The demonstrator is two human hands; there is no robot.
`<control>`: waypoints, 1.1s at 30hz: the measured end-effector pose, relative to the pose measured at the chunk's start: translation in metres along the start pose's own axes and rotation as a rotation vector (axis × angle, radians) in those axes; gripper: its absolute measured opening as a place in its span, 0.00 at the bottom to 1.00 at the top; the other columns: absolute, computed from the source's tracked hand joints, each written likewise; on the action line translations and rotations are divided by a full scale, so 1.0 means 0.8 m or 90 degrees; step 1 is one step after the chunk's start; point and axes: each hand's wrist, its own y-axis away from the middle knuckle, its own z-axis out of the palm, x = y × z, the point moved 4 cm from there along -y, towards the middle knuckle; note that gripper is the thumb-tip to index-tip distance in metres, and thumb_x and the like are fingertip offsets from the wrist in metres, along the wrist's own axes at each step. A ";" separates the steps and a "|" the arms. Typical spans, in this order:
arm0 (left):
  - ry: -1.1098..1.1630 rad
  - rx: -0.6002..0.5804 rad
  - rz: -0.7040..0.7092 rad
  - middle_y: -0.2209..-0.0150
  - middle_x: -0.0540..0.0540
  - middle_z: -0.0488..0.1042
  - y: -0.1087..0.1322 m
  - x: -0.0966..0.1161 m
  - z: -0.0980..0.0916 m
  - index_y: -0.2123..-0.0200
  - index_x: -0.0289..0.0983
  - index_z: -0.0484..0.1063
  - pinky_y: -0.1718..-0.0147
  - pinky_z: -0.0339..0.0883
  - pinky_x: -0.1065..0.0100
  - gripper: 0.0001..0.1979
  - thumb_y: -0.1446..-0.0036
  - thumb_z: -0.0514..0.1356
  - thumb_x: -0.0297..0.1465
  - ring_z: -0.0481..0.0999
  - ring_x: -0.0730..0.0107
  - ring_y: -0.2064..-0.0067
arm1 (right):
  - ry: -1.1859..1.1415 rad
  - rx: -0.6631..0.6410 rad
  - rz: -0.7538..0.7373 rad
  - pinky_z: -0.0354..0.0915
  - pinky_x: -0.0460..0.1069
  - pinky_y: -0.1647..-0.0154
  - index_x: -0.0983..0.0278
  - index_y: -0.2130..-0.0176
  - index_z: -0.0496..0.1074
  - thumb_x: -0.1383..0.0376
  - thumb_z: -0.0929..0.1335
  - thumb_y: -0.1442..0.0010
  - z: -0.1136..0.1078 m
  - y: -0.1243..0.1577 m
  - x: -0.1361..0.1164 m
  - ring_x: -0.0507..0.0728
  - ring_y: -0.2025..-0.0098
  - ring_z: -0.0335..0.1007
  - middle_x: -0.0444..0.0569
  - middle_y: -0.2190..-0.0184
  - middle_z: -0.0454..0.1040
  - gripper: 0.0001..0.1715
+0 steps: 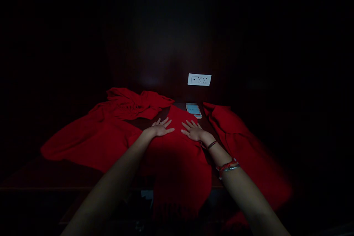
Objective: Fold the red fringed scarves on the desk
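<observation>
A red fringed scarf (178, 155) lies over the table, its fringed end hanging past the front edge. My left hand (159, 128) rests on its left side, palm down with fingers spread, a ring on one finger. On the right side of the same cloth, my right hand (193, 131) lies flat, fingers apart, dark and red bracelets on the wrist and forearm. Neither hand grips anything. Between them the cloth looks fairly smooth. Its near part is in shadow.
Crumpled red cloth (94, 136) spreads over the left of the table. More red cloth (235, 132) lies to the right and hangs over the front. A phone-like object with a pale blue screen (194, 110) lies behind the scarf, below a white wall socket (199, 79). The surroundings are very dark.
</observation>
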 end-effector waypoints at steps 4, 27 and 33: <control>0.002 0.002 -0.002 0.42 0.55 0.32 0.000 -0.001 0.000 0.44 0.47 0.34 0.49 0.36 0.52 0.41 0.59 0.35 0.59 0.31 0.49 0.43 | 0.003 -0.066 0.051 0.31 0.58 0.46 0.56 0.43 0.35 0.46 0.46 0.47 0.005 -0.003 0.009 0.59 0.41 0.24 0.46 0.41 0.30 0.35; 0.008 0.017 0.009 0.41 0.53 0.32 0.002 -0.003 -0.001 0.43 0.45 0.36 0.49 0.36 0.54 0.40 0.58 0.36 0.58 0.34 0.49 0.43 | 0.009 0.115 -0.088 0.33 0.56 0.45 0.59 0.43 0.41 0.48 0.46 0.45 -0.007 0.003 -0.018 0.57 0.41 0.28 0.48 0.42 0.38 0.34; 0.010 0.020 0.013 0.41 0.53 0.32 -0.001 -0.004 0.000 0.43 0.45 0.37 0.49 0.37 0.54 0.41 0.59 0.36 0.58 0.34 0.47 0.43 | 0.001 -0.038 -0.036 0.36 0.55 0.45 0.65 0.42 0.37 0.50 0.49 0.44 0.004 -0.003 -0.006 0.58 0.41 0.28 0.50 0.41 0.34 0.35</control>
